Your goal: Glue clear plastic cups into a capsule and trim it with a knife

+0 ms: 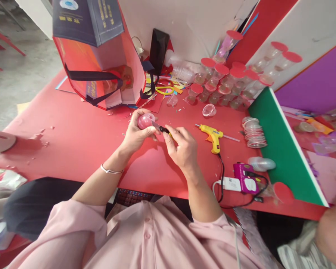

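Observation:
My left hand (136,135) grips a small clear plastic cup (145,120) that looks pink, held on its side over the red table (81,142). My right hand (182,149) holds a small craft knife (160,129) with a black handle. Its blade tip touches the cup's rim. Both hands are close together near the table's middle.
A yellow glue gun (212,136) lies to the right, its cord running to a white power strip (231,184). Stacked clear lids (254,132), several red-lidded cups (226,82), a red bag (100,67) and a green board (282,149) surround the area. Another person's arm (330,231) is at lower right.

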{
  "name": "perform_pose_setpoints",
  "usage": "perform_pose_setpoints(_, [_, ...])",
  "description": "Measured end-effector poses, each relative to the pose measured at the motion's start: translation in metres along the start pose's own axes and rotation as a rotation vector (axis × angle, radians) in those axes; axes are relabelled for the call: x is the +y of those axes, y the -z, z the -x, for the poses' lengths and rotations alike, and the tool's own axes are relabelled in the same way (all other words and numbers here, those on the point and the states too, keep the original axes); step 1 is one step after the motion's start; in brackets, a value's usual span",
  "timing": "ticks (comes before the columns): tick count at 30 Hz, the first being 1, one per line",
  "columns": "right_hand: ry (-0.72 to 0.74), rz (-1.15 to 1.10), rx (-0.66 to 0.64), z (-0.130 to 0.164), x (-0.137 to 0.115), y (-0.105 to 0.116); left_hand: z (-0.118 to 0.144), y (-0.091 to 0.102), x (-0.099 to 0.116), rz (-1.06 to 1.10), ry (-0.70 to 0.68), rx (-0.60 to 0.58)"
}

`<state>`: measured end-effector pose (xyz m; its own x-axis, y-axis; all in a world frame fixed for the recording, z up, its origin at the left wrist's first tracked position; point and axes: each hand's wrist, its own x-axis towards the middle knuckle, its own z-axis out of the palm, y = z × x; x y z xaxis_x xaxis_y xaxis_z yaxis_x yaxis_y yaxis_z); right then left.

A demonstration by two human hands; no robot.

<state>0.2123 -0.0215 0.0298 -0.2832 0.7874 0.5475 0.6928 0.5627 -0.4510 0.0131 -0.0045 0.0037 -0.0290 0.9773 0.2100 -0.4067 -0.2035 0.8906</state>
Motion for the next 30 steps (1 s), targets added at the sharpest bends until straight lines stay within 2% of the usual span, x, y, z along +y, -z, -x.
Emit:
perform_pose_setpoints(14, [0.017,0.029,0.012,0.0022,-0.0016,0.0027,-0.0024,0.0044,-0.0081,-0.099,-0.134,0.025])
perform_pose_setpoints(23, [0.003,0.062,-0.011,0.0042,-0.0003,-0.0003,0.0012,-0.004,-0.0018,-0.097,-0.105,0.07])
perform_pose_setpoints(30, [0.025,0.104,0.029,0.0031,-0.0006,-0.0035,0.003,-0.0043,-0.008,-0.088,-0.071,0.094])
